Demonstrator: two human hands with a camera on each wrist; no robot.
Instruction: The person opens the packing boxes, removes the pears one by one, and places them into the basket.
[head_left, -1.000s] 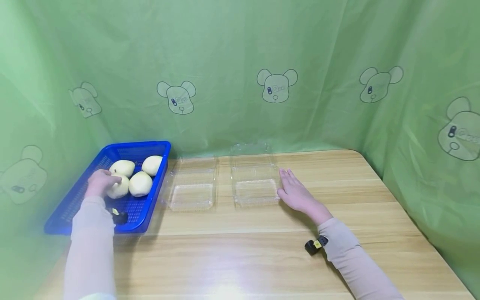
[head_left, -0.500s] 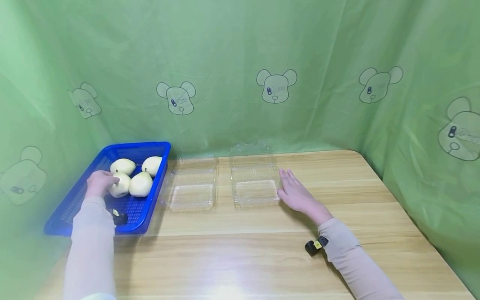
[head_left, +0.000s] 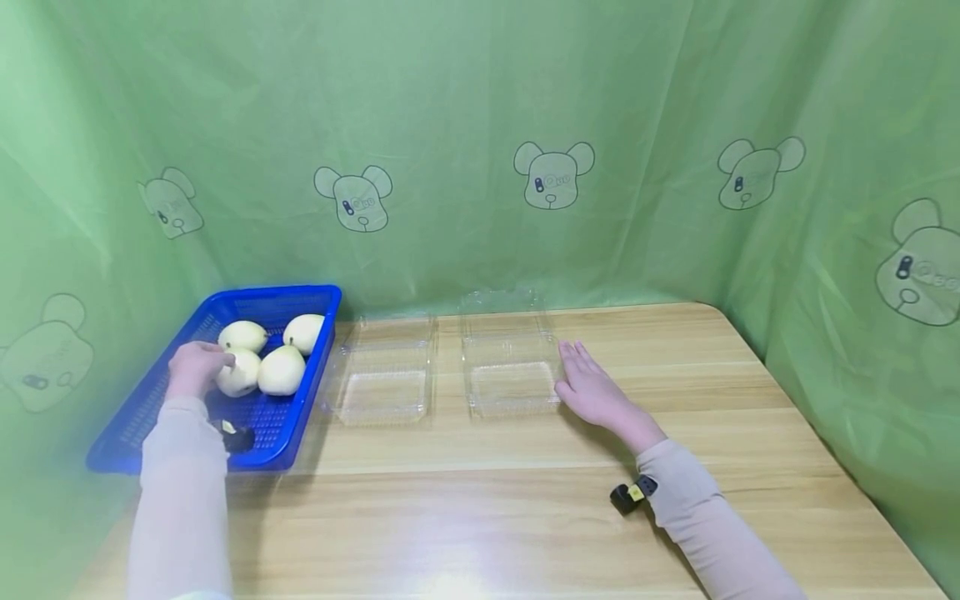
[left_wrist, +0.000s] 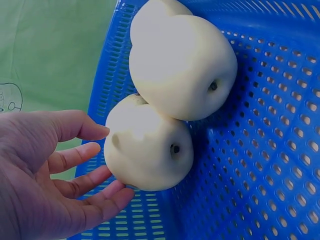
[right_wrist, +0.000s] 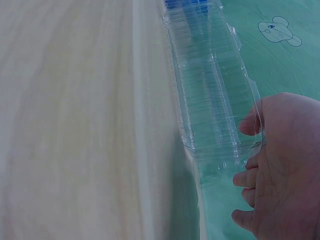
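Several pale yellow pears lie in the blue plastic basket (head_left: 300, 429). My left hand (head_left: 197, 368) is at the left side of the near-left pear (head_left: 238, 373). In the left wrist view, its loosely bent fingers and thumb (left_wrist: 92, 129) are at the edge of that pear (left_wrist: 147, 145), not wrapped round it; contact is hard to tell. Another pear (left_wrist: 182, 67) leans against it there. Over on the right, my right hand (head_left: 596, 392) lies with extended fingers along the right side of a clear plastic clamshell box (head_left: 513, 387), its lid raised.
A second clear clamshell box (head_left: 386, 396), lid also raised, stands between the basket and the first box. All rest on a wooden table (head_left: 480, 508). Green curtains (head_left: 450, 242) enclose its back and sides.
My left hand has shifted slightly left, its thumb drawing back from over the near-left pear. The pears have moved only very slightly. My right hand and both boxes have stayed put.
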